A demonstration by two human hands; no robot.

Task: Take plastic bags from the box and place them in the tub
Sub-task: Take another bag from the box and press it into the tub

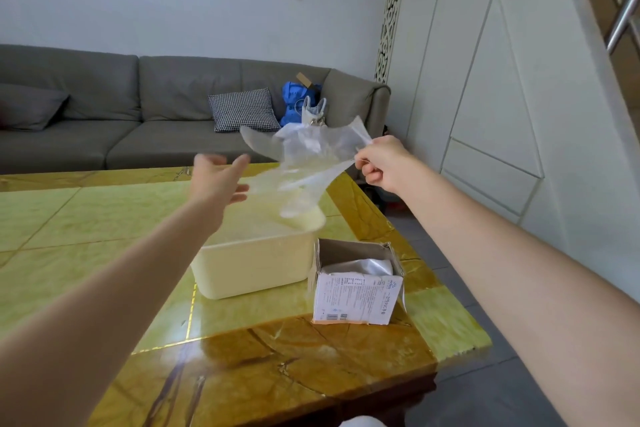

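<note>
While one thin plastic bag (308, 163) is being held up in the air, it is being pinched at its edge by the fingers and thumb of the right hand (382, 163), most likely so that it can hang loose and open out. The bag is being kept high above the cream tub (252, 267), with its low end hanging just over the tub's far rim, so it seems to be getting lined up for dropping in. The left hand (216, 180) is being stretched out beside the bag with its fingers spread and nothing in it, perhaps to catch or steady the floppy sheet. The tub is being kept on the yellow table (104, 218), right next to the small cardboard box (356, 284), which is probably so that each trip is short. More plastic is being shown poking out of the box's open top, so the job is likely not finished.
</note>
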